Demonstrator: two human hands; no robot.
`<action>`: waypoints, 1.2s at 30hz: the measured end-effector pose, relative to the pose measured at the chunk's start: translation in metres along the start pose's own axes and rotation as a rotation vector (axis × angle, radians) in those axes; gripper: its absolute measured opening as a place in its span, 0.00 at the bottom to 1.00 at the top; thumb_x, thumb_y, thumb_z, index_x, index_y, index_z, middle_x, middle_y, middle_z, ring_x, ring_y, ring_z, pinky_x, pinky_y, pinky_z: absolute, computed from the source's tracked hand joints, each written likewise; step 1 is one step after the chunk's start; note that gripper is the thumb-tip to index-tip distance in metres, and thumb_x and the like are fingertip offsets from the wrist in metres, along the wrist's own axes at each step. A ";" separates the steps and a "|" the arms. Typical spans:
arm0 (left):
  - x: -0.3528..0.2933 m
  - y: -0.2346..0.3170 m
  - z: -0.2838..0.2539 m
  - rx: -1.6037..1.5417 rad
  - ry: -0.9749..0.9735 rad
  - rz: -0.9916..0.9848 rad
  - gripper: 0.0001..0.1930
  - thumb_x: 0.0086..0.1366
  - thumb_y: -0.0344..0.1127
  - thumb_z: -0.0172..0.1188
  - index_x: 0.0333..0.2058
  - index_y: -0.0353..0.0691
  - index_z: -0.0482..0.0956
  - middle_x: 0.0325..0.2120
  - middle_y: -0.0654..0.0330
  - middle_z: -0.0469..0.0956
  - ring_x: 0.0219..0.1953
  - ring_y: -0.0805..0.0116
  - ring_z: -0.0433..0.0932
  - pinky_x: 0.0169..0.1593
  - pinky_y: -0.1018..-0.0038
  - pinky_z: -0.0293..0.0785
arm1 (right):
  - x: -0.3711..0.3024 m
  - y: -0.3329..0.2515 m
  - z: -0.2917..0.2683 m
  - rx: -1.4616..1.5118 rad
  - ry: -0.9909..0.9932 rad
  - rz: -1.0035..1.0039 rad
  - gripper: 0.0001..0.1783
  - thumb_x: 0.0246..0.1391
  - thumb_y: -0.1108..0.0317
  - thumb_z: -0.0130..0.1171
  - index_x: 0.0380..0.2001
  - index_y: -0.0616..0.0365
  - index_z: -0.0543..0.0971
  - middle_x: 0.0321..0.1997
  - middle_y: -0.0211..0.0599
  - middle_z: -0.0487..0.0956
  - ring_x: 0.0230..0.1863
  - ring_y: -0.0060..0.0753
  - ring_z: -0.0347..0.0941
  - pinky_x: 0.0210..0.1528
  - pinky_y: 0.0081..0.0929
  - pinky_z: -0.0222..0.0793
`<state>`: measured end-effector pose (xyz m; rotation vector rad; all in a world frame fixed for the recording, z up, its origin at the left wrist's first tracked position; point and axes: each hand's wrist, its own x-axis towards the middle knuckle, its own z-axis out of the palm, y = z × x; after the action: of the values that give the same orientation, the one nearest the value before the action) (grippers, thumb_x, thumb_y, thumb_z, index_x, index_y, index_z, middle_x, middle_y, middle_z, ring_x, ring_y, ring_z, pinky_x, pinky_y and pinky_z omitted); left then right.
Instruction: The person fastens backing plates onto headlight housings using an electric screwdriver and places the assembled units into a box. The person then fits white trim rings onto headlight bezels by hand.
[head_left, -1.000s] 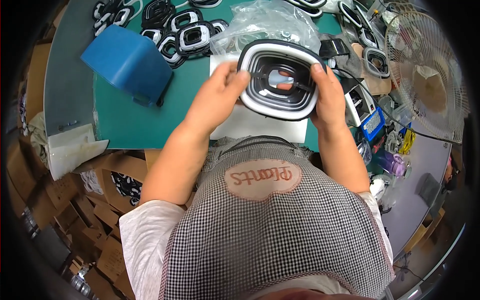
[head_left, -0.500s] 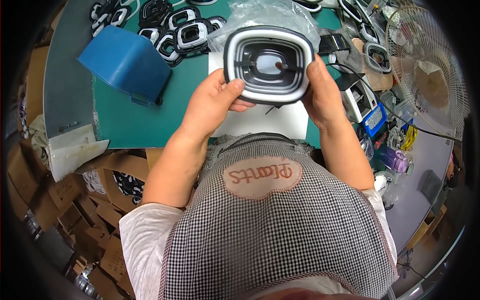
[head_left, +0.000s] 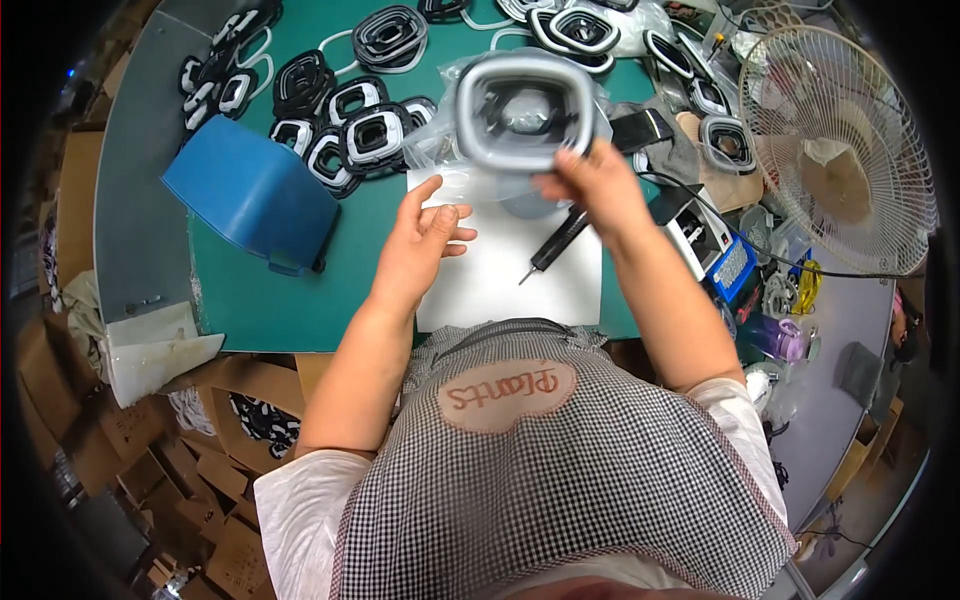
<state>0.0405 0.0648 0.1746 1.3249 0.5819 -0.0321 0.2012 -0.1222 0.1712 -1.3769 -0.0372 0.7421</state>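
My right hand (head_left: pixel 605 190) grips the lower right edge of a rounded rectangular part (head_left: pixel 500 155) with a pale rim and dark nested rings. The part is held up above the bench and smeared by motion. Nothing is in my left hand (head_left: pixel 420 240), whose fingers are apart over the left side of a white sheet (head_left: pixel 480 285). Beneath my right hand, a black pen-shaped tool (head_left: pixel 560 240) with a thin metal tip lies on the sheet. A crumpled clear plastic bag (head_left: pixel 435 145) is behind the raised part, which partly covers it.
A blue bin (head_left: pixel 255 195) stands tilted at left on the green bench top (head_left: pixel 225 315). Behind it are several similar black-and-white parts (head_left: pixel 378 140). A white-and-blue device (head_left: pixel 705 240) and a wire-caged fan (head_left: pixel 840 150) stand at right. Cardboard boxes (head_left: pixel 185 470) lie below left.
My left hand has let go of the rounded part and opened. My right hand has lifted it away over the plastic bag, uncovering the pen-shaped tool. The view has shifted, showing more of the far bench.
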 end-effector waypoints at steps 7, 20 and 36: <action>0.032 0.005 -0.026 0.069 0.089 -0.046 0.21 0.70 0.41 0.51 0.55 0.34 0.69 0.45 0.54 0.77 0.40 0.71 0.78 0.41 0.75 0.73 | 0.140 -0.056 -0.088 0.189 0.135 -0.309 0.28 0.58 0.65 0.60 0.57 0.61 0.62 0.51 0.51 0.73 0.47 0.44 0.77 0.43 0.30 0.81; 0.169 -0.036 -0.086 1.378 0.492 -0.033 0.32 0.53 0.41 0.64 0.57 0.40 0.67 0.62 0.50 0.61 0.67 0.52 0.54 0.67 0.56 0.52 | 0.161 -0.035 -0.031 -0.037 0.077 -0.135 0.30 0.60 0.66 0.57 0.63 0.62 0.63 0.57 0.44 0.71 0.50 0.34 0.74 0.51 0.31 0.73; 0.172 0.002 -0.080 -0.921 -0.301 0.137 0.35 0.65 0.60 0.38 0.58 0.36 0.66 0.47 0.47 0.77 0.53 0.47 0.73 0.60 0.51 0.66 | 0.158 0.000 0.049 0.034 -0.232 0.056 0.25 0.59 0.60 0.58 0.56 0.63 0.71 0.47 0.39 0.78 0.43 0.29 0.76 0.48 0.24 0.72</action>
<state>0.1588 0.1902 0.0948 0.4423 0.1880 0.1345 0.3027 -0.0017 0.1209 -1.2586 -0.1682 0.9427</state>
